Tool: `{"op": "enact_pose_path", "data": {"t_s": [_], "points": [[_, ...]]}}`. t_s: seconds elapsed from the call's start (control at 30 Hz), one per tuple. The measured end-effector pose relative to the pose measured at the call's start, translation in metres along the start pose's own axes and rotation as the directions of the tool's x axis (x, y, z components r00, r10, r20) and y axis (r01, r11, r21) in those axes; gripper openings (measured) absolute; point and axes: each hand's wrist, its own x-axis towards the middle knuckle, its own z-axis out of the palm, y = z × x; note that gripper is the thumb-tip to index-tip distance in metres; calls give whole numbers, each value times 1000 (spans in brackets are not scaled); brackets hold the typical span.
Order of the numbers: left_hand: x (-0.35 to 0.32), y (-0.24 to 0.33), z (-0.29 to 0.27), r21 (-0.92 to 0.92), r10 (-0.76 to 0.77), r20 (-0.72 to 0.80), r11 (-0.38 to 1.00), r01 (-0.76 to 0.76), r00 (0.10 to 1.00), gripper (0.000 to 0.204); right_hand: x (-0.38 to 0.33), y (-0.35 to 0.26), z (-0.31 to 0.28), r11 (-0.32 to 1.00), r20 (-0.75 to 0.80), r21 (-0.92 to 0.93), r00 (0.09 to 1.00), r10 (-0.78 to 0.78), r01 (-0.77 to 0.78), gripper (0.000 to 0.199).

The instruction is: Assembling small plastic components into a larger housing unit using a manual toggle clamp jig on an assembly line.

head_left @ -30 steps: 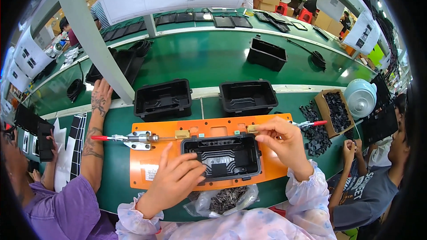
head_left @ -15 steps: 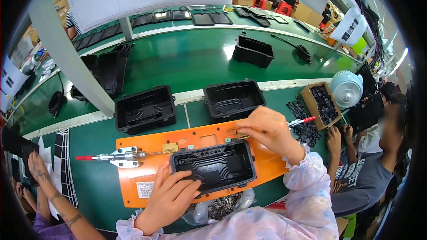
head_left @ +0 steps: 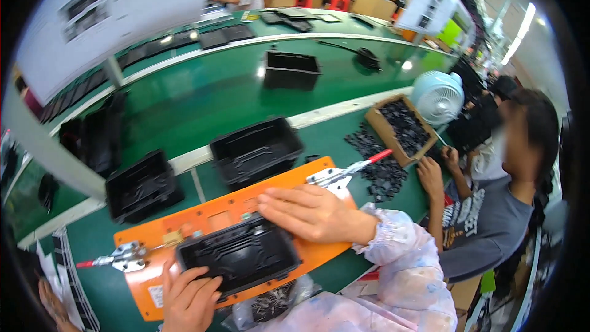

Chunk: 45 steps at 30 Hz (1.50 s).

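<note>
A black plastic box (head_left: 236, 259), open side up, lies tilted on an orange fixture plate (head_left: 138, 286). My left hand (head_left: 192, 298) grips the box's near left corner, fingers over the rim and thumb along the outer side. My right hand (head_left: 310, 212) is stretched flat over the far right corner of the box, its fingers together and pointing left; whatever lies under it is hidden. A brass block (head_left: 173, 238) sits at the fixture's far left, by a toggle clamp (head_left: 129, 257) with a red handle. Another red-handled toggle clamp (head_left: 332, 175) stands beyond my right hand.
Two open black boxes (head_left: 255, 154) (head_left: 142, 187) stand behind the fixture. A carton (head_left: 387, 141) of small black parts and a blue fan (head_left: 437, 98) are at the right, beside a seated co-worker (head_left: 491, 224). A plastic bag of metal pieces (head_left: 270, 303) lies in front.
The view has swung right, so the bench appears shifted left and tilted. My right hand has gone from a pinch at the fixture's far right to lying flat over the box's corner.
</note>
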Motion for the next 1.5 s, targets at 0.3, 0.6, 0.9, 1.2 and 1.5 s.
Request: {"op": "enact_pose_path", "data": {"t_s": [0.3, 0.6, 0.9, 1.2, 1.5], "points": [[11, 9, -19, -23, 20, 59, 1000, -18, 998, 15, -121, 25, -63, 479, -505, 212, 324, 800, -852, 22], [27, 12, -12, -54, -35, -25, 998, 33, 999, 13, -178, 48, -27, 507, -106, -224, 538, 836, -832, 35], [22, 9, -9, -71, -42, -38, 997, 39, 998, 14, -188, 61, -26, 196, -41, 584, 212, 976, -788, 20], [17, 8, 1, 20, -89, -114, 996, 92, 990, 12, -175, 27, -66, -401, 452, 866, 124, 884, -299, 22], [6, -13, -15, -2, 32, -110, 999, -33, 993, 17, -53, 20, -78, -480, 640, 766, 435, 634, -427, 31]]}}
